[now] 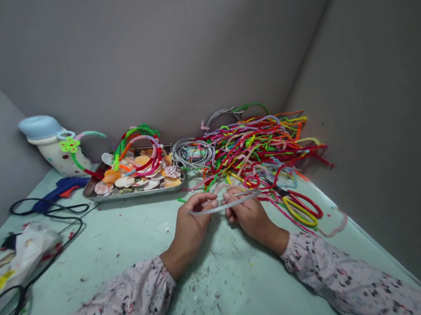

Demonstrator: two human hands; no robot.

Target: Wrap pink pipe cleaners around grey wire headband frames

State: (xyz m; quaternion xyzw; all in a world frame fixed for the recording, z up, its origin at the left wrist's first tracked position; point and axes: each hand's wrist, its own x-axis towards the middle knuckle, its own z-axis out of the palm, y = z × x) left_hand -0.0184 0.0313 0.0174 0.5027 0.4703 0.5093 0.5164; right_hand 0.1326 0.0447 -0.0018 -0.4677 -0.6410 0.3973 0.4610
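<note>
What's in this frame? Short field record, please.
left hand: pinches one end of the grey band
right hand: pinches the other end
band shape: thin, slightly curved, spans both hands
behind hands: pile of pipe cleaners, many colours; metal tray holding shells
right of hands: scissors, red and yellow handles
far left: blue glue gun
surface: pale green table, speckled with scraps

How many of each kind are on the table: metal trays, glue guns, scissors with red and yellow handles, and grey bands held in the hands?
Metal tray: 1
Glue gun: 1
Scissors with red and yellow handles: 1
Grey band, held by left hand and right hand: 1
Total: 4
</note>
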